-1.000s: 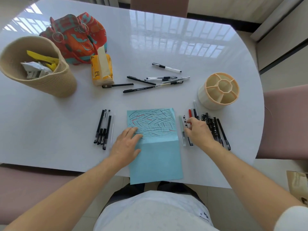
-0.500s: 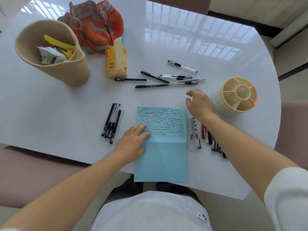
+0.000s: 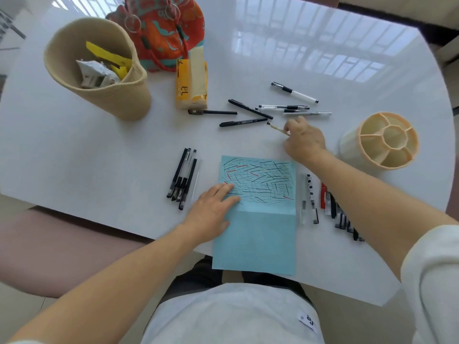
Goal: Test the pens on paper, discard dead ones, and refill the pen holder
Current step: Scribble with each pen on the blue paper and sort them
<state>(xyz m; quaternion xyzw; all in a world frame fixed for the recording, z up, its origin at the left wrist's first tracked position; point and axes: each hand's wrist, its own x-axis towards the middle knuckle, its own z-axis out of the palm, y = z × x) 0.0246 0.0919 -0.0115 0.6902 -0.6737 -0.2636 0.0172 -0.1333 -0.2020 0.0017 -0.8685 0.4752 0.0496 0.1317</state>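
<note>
A light blue paper [image 3: 255, 234] covered in black and red test strokes lies at the table's near edge. My left hand [image 3: 212, 212] rests flat on the paper's left side. My right hand [image 3: 304, 141] is past the paper's far right corner and pinches a thin clear pen [image 3: 277, 127] lifted from the loose pens [image 3: 248, 109] farther back. A group of black pens [image 3: 182, 178] lies left of the paper, and another row of pens [image 3: 323, 197] lies to its right, partly under my right forearm. The cream pen holder [image 3: 382, 140] stands at the right with its compartments showing nothing inside.
A woven beige basket [image 3: 109, 95] with crumpled paper and yellow scraps stands at the back left. Behind it sits an orange patterned bag [image 3: 161, 28], with a yellow tissue pack [image 3: 191, 85] beside it. The white table [image 3: 74, 145] has a rounded near edge.
My right hand left the pen row on the right, reached toward the loose pens at the back and picked up a thin clear pen. My left hand stayed on the paper.
</note>
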